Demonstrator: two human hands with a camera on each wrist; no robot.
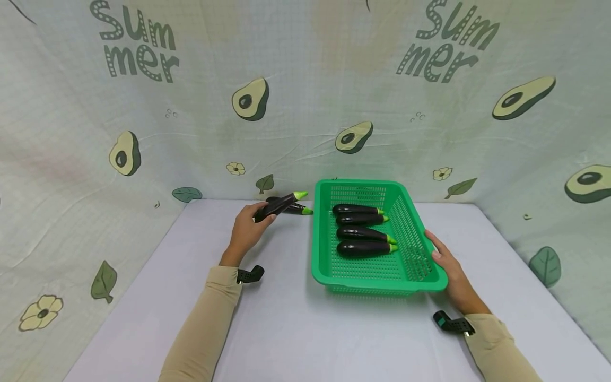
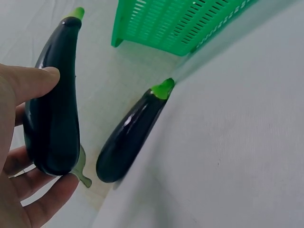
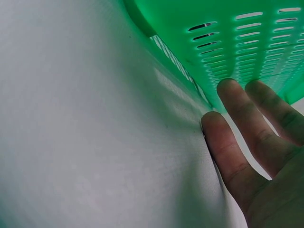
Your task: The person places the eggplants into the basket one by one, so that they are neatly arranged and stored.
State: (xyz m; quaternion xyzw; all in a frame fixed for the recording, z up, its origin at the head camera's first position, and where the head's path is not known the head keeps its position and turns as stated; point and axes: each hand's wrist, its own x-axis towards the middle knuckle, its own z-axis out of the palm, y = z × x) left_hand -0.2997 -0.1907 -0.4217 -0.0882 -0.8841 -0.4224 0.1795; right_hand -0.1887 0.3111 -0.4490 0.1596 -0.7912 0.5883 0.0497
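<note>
My left hand (image 1: 246, 229) grips a dark eggplant (image 2: 54, 99) with a green stem end, thumb on one side and fingers on the other. Held above the table, it partly covers a second eggplant (image 2: 133, 133) that lies on the white surface left of the green basket (image 1: 329, 278). Inside that basket several eggplants (image 1: 364, 248) lie side by side, stems to the right. My right hand (image 1: 451, 268) is at the basket's right side; in the right wrist view its extended fingers (image 3: 256, 128) reach to the slotted outer wall. Its thumb is out of that view.
The white table (image 1: 286, 329) runs up to a hanging cloth (image 1: 296, 79) printed with avocados, leaves and lettering. A black wrist device (image 1: 250, 274) sits on the left wrist, another black wrist device (image 1: 453, 322) on the right.
</note>
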